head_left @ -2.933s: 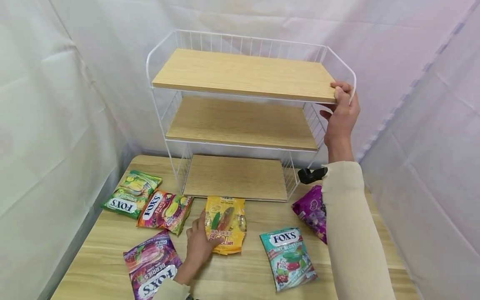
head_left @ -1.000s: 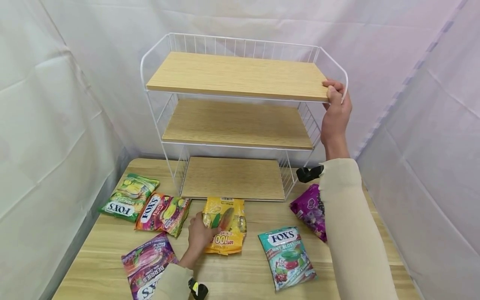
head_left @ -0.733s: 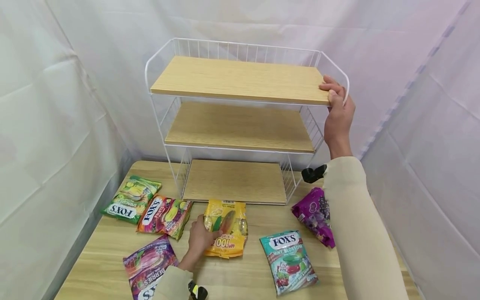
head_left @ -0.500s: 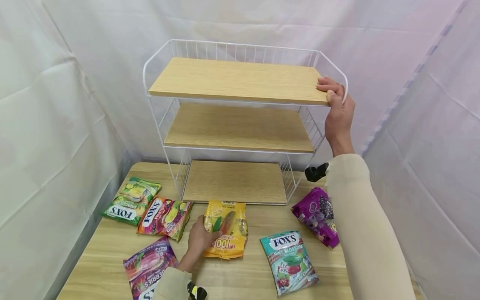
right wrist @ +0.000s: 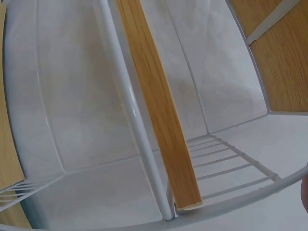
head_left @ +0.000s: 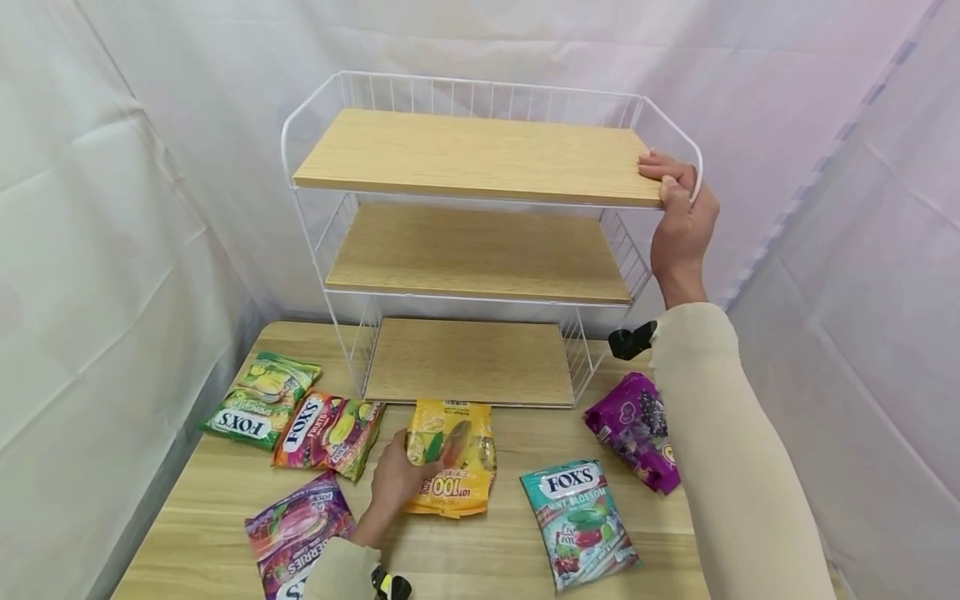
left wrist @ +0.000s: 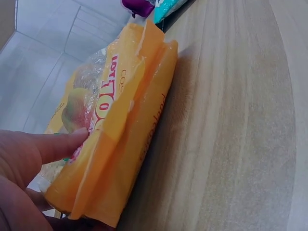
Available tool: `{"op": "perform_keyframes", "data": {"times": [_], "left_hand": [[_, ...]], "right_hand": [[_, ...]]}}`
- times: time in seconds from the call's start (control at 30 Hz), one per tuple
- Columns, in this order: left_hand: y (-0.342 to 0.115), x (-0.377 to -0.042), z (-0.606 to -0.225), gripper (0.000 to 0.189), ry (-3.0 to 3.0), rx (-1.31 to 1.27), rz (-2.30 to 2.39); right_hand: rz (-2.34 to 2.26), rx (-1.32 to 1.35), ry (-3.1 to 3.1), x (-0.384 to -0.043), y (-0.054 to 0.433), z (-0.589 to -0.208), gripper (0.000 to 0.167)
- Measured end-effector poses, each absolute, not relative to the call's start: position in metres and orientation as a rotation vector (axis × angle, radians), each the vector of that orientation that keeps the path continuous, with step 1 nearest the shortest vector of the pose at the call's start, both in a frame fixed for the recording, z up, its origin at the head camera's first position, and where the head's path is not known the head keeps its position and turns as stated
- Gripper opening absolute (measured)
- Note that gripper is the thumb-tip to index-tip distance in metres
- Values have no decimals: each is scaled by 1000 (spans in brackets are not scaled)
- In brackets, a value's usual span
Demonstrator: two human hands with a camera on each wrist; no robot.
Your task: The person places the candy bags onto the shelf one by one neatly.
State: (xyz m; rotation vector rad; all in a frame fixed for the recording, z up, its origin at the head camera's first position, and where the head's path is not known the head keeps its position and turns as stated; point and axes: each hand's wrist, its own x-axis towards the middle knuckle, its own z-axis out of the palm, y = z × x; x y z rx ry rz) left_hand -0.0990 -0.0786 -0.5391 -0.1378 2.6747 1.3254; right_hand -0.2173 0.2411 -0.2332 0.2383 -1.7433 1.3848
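A yellow candy bag (head_left: 450, 458) lies face up on the table, in front of the bottom shelf. My left hand (head_left: 397, 477) grips its left side; the left wrist view shows the thumb (left wrist: 62, 144) on the bag's face and the other fingers partly hidden beside and below it. Above, a white wire rack has three wooden boards. My right hand (head_left: 682, 225) holds the front right corner of the top shelf (head_left: 480, 158), fingers on the board and thumb at its front edge. Only a sliver of that hand enters the right wrist view, beside the rack's white wire frame (right wrist: 240, 197).
Left on the table are a green bag (head_left: 262, 400), an orange-red fruits bag (head_left: 330, 433) and a purple berries bag (head_left: 300, 525). Right of the yellow bag lie a teal mint bag (head_left: 579, 525) and a purple grape bag (head_left: 633, 429), partly behind the right sleeve. White sheeting surrounds the table.
My left hand has shifted slightly on the yellow bag, uncovering more of its lettering. Right-hand fingers lie further onto the top board than at first. The bags stay where they were.
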Motion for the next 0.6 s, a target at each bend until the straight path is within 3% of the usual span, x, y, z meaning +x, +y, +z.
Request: {"op": "perform_keyframes", "data": {"times": [0.6], "left_hand": [[-79, -88, -544, 78, 2714, -208, 1436]], "right_hand": [[1443, 239, -1707, -217, 241, -234, 37]]}}
